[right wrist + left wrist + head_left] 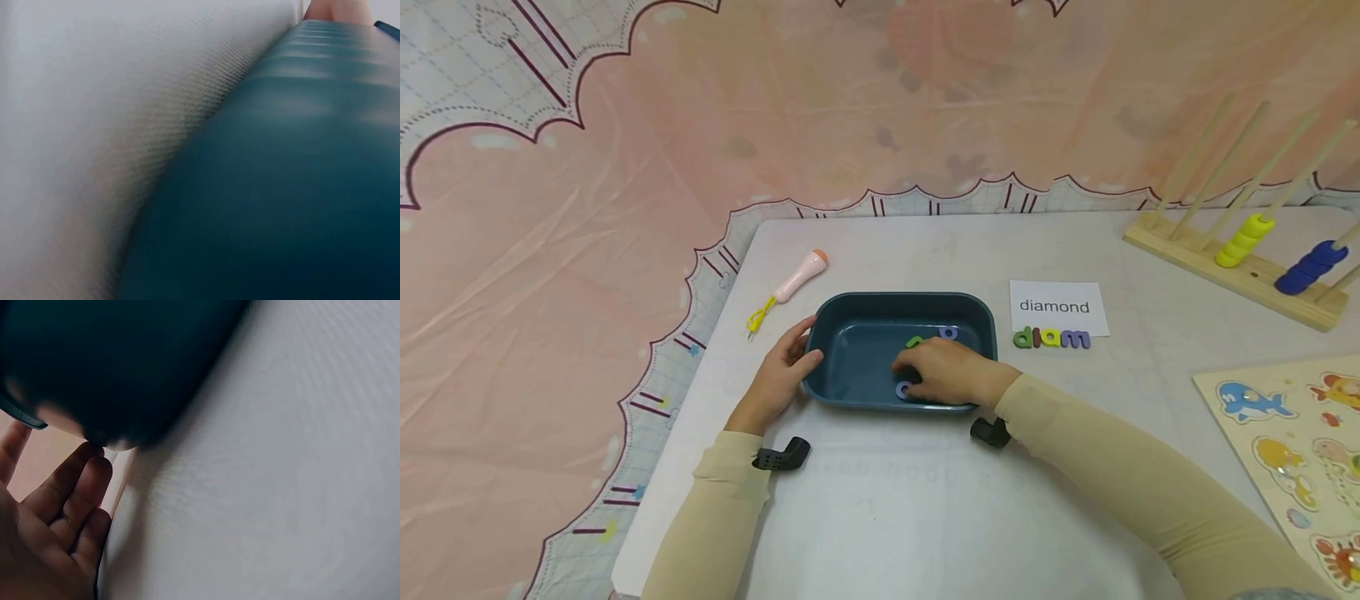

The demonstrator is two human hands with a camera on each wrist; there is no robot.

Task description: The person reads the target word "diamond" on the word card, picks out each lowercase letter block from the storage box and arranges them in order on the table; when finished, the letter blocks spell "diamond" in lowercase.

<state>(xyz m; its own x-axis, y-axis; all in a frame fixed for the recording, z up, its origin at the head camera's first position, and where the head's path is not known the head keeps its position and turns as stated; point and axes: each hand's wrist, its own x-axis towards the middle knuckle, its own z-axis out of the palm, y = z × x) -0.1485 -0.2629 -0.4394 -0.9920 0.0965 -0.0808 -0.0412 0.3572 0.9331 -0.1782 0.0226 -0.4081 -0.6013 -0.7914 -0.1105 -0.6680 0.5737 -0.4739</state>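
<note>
A dark teal tray (853, 358) sits on the table with several small letters inside. At its left end my left hand (777, 372) grips the rim, thumb on top; the left wrist view shows its fingers (87, 487) against the tray's outer wall (119, 369). My right hand (953, 369) reaches over the right end into the tray, fingers bent down among the letters. Around it lie a purple ring-shaped letter (903, 389), a green letter (913, 342) and another purple letter (948, 332). I cannot tell whether its hidden fingertips hold one. The right wrist view shows mostly tray wall (300, 175).
Right of the tray, a card (1060, 293) reads "diamond", with letters "diam" (1051, 337) lined up along its lower edge. A pink-handled tool with a yellow end (801, 275) lies behind left. A wooden peg rack (1240, 271) and an animal puzzle board (1240, 433) occupy the right.
</note>
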